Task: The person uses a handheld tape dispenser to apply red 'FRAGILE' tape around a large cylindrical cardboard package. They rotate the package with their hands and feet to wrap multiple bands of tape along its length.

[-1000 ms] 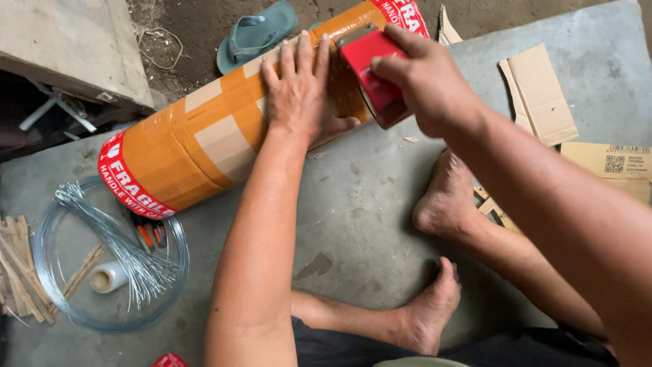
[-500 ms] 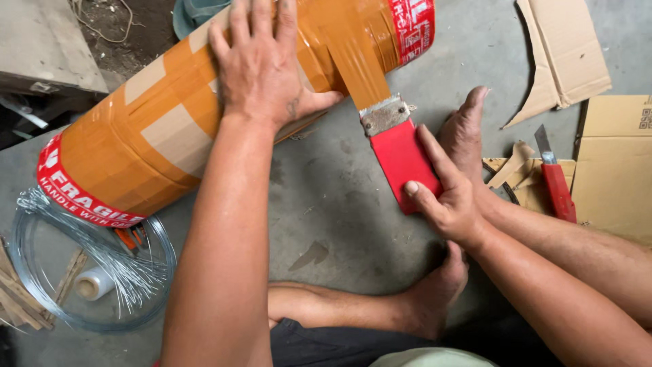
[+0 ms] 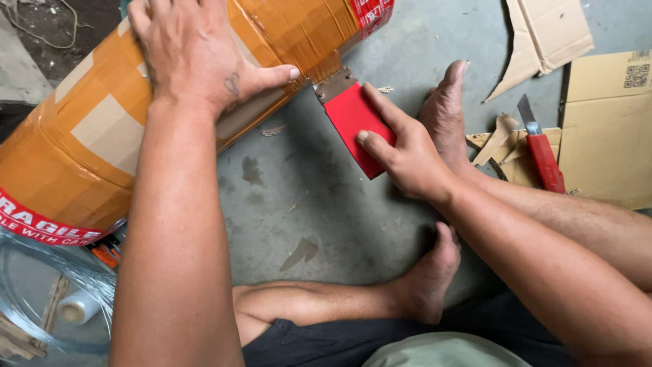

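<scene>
Head view, right hand point(image 3: 407, 153) grip clamped on red tape dispenser point(image 3: 354, 122), left hand point(image 3: 197, 51) flat on taped cylinder point(image 3: 88, 136)

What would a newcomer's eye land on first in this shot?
The big cylinder wrapped in orange-brown tape lies slanted across the upper left, with the left hand pressed flat on top of it. At centre, the right hand holds a red tape dispenser whose metal edge meets the cylinder's wrap. Further right, a red utility knife lies on cardboard pieces on the grey floor.
</scene>
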